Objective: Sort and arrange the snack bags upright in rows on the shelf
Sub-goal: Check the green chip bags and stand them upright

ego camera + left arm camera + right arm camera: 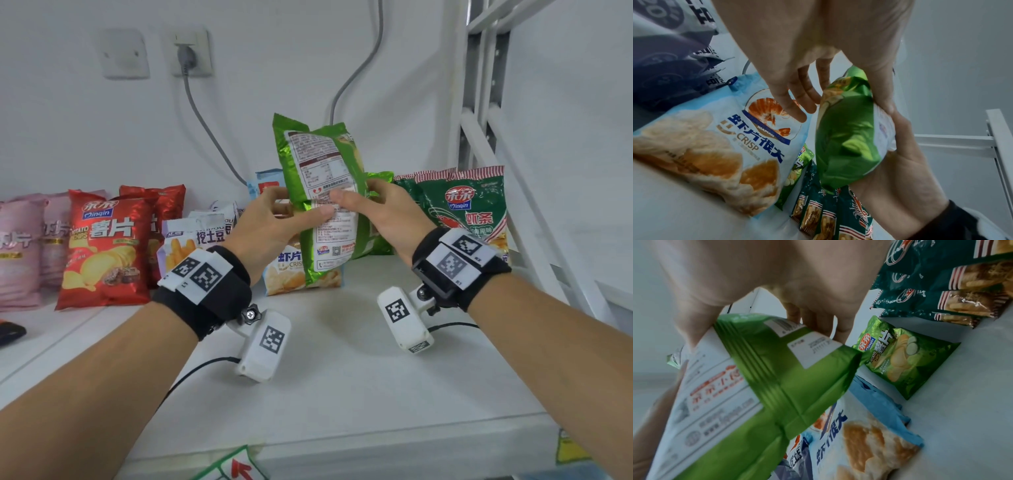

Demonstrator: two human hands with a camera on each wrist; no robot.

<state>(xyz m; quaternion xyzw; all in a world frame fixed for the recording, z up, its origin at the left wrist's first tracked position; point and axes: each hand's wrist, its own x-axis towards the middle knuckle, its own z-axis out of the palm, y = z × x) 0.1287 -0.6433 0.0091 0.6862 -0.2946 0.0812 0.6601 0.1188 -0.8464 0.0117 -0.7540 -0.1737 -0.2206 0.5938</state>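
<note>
red bag [102,253] "Qinqin POTATO CHIPS", blue bag [731,146] "XIAPIAN CRISP", dark green bag [459,205] "Qinqin"

A grey plug [186,56] sits in a white wall socket [191,52]; its grey cable [209,132] drops behind the shelf; beside it, perhaps a blank switch plate [125,53]; white metal frame [479,102] at right.

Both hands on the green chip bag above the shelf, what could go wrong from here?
1. The green chip bag shows its back panel; shelved like this it would likely face backwards.
2. Lowering it could knock the light blue shrimp crisp bag right below.
3. The matching green bag lies flat, so the row may slump.
</note>
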